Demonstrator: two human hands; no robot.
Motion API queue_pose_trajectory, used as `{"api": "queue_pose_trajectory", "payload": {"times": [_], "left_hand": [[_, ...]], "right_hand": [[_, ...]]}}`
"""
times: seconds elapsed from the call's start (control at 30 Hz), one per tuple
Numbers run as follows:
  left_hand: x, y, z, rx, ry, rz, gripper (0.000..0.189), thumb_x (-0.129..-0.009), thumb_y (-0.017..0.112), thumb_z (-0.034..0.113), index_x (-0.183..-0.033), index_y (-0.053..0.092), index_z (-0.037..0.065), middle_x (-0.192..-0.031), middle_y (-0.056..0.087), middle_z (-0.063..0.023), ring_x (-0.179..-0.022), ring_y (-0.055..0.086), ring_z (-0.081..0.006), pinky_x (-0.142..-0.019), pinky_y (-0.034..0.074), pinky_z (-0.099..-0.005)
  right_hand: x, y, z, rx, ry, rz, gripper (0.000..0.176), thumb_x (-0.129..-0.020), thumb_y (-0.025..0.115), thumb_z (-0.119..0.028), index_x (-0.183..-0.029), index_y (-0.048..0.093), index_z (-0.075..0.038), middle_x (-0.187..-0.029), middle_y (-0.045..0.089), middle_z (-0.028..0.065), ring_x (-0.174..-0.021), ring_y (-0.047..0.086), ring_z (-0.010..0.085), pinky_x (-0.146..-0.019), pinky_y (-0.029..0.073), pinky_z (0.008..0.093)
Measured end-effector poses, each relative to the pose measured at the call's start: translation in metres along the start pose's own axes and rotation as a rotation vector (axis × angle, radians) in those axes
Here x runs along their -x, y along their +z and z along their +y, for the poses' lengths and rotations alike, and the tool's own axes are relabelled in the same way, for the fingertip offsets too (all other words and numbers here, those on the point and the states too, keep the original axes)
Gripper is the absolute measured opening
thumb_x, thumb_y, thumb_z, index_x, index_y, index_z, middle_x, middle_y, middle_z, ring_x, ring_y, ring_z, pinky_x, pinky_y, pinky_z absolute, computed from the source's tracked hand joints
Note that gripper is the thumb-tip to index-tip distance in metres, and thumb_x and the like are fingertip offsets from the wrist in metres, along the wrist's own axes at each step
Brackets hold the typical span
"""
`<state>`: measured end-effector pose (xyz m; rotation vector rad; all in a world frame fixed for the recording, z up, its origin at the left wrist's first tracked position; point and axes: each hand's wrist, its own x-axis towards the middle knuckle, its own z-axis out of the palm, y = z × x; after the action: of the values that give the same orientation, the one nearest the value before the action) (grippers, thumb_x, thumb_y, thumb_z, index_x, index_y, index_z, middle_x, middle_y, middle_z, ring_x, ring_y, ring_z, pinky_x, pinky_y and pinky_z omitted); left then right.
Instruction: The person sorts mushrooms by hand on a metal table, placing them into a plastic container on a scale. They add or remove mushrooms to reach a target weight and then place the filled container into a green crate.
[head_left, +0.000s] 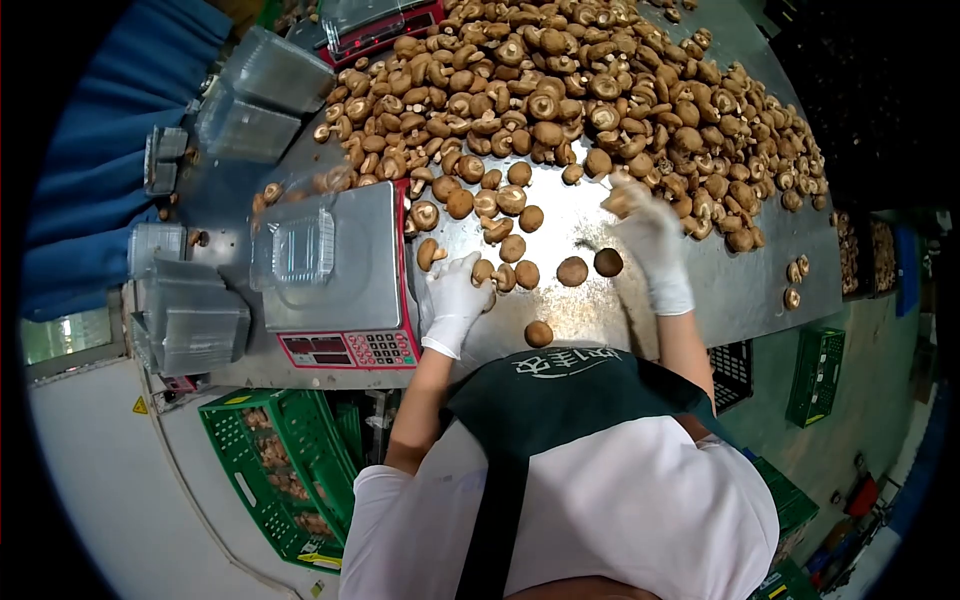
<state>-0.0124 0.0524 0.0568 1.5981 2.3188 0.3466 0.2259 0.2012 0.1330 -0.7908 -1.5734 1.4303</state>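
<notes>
My left hand, in a white glove, rests at the scale's right edge with its fingers curled round a shiitake mushroom. Several loose shiitakes lie just beyond those fingertips. Farther right, my right hand, also gloved, reaches to the near edge of the big shiitake pile. Its fingers are smeared by motion, with a pale brown blur at the tips. Between the hands lie a brown cap and a darker cap. Another mushroom sits close to my apron.
A clear plastic tray stands on the red-edged scale. Stacked clear trays line the table's left side. A second scale is at the back. Green crates with packed mushrooms stand below on the left.
</notes>
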Motion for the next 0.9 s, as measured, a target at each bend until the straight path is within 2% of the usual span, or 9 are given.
{"api": "queue_pose_trajectory", "payload": {"times": [0.07, 0.13, 0.2, 0.27, 0.33, 0.47, 0.53, 0.6, 0.9], "left_hand": [[-0.001, -0.003, -0.006, 0.009, 0.011, -0.039, 0.044, -0.072, 0.068, 0.03, -0.111, 0.064, 0.011, -0.099, 0.065, -0.0113, -0.095, 0.061, -0.0266, -0.088, 0.044, -0.0382], [-0.006, 0.003, -0.016, 0.437, -0.13, 0.079, 0.041, -0.073, 0.068, 0.032, -0.109, 0.065, 0.014, -0.098, 0.066, -0.0163, -0.088, 0.064, -0.0322, -0.083, 0.048, -0.0415], [-0.008, -0.014, -0.005, 0.63, -0.164, 0.145, 0.04, -0.075, 0.073, 0.014, -0.112, 0.063, 0.004, -0.098, 0.067, -0.0097, -0.086, 0.064, -0.0158, -0.08, 0.05, -0.0277], [-0.009, -0.026, 0.004, 0.725, -0.127, 0.284, 0.043, -0.075, 0.072, 0.011, -0.116, 0.06, 0.002, -0.103, 0.066, -0.0101, -0.089, 0.063, -0.016, -0.082, 0.05, -0.0278], [-0.008, -0.034, 0.016, 0.665, -0.038, 0.399, 0.045, -0.075, 0.072, 0.008, -0.118, 0.058, 0.002, -0.107, 0.064, -0.0092, -0.095, 0.061, -0.0152, -0.084, 0.049, -0.0276], [0.007, -0.04, 0.059, 0.657, 0.397, 0.415, 0.053, -0.07, 0.075, 0.014, -0.12, 0.056, 0.008, -0.107, 0.061, -0.0126, -0.097, 0.06, -0.0255, -0.085, 0.047, -0.0345], [0.014, -0.054, 0.078, 0.519, 0.504, 0.043, 0.06, -0.068, 0.076, 0.021, -0.122, 0.055, 0.009, -0.111, 0.058, -0.0153, -0.105, 0.056, -0.0303, -0.089, 0.044, -0.0379], [0.027, -0.025, 0.071, 0.445, 0.58, 0.275, 0.063, -0.068, 0.076, 0.026, -0.124, 0.053, 0.01, -0.119, 0.053, -0.0177, -0.112, 0.05, -0.0338, -0.092, 0.039, -0.041], [0.045, -0.008, -0.014, 0.267, 0.042, 0.388, 0.045, -0.075, 0.07, 0.01, -0.117, 0.056, 0.004, -0.129, 0.048, -0.0187, -0.117, 0.047, -0.0343, -0.099, 0.038, -0.0409]], "right_hand": [[-0.017, -0.037, -0.024, -0.849, 0.238, 0.307, 0.027, -0.091, 0.053, -0.027, -0.087, 0.062, -0.002, -0.102, 0.063, 0.0139, -0.087, 0.058, 0.0215, -0.079, 0.049, 0.0259], [-0.018, -0.082, -0.034, -0.983, 0.075, 0.365, 0.027, -0.093, 0.051, -0.028, -0.083, 0.061, -0.005, -0.09, 0.063, 0.0118, -0.083, 0.056, 0.0192, -0.072, 0.046, 0.0236], [-0.022, -0.106, -0.042, -0.906, -0.168, 0.007, 0.03, -0.093, 0.052, -0.03, -0.08, 0.059, -0.005, -0.078, 0.059, 0.0068, -0.076, 0.053, 0.0162, -0.062, 0.042, 0.0219], [-0.016, -0.069, -0.075, -0.163, -0.006, 0.381, 0.027, -0.089, 0.055, -0.032, -0.086, 0.059, -0.006, -0.067, 0.055, -0.0001, -0.065, 0.05, 0.0095, -0.055, 0.037, 0.0204], [-0.014, -0.029, -0.094, 0.184, 0.327, 0.204, 0.024, -0.088, 0.055, -0.03, -0.093, 0.061, -0.007, -0.067, 0.056, -0.0018, -0.058, 0.049, 0.0069, -0.05, 0.037, 0.0196], [0.011, 0.021, -0.013, -0.147, 0.701, -0.425, 0.036, -0.09, 0.057, -0.032, -0.115, 0.062, -0.007, -0.075, 0.06, -0.0006, -0.06, 0.052, 0.0046, -0.054, 0.041, 0.016], [0.029, 0.044, 0.004, -0.335, 0.768, -0.505, 0.036, -0.091, 0.056, -0.03, -0.114, 0.061, -0.003, -0.081, 0.063, 0.0028, -0.06, 0.052, 0.0055, -0.053, 0.04, 0.0169], [0.049, 0.057, 0.044, -0.443, 0.752, -0.394, 0.032, -0.09, 0.057, -0.025, -0.112, 0.061, -0.001, -0.085, 0.065, 0.0056, -0.059, 0.052, 0.0062, -0.052, 0.04, 0.0171], [0.108, -0.095, 0.013, 0.002, 0.913, -0.322, 0.024, -0.083, 0.064, -0.014, -0.103, 0.066, -0.001, -0.079, 0.067, 0.0058, -0.059, 0.056, 0.0065, -0.051, 0.043, 0.0171]]}}
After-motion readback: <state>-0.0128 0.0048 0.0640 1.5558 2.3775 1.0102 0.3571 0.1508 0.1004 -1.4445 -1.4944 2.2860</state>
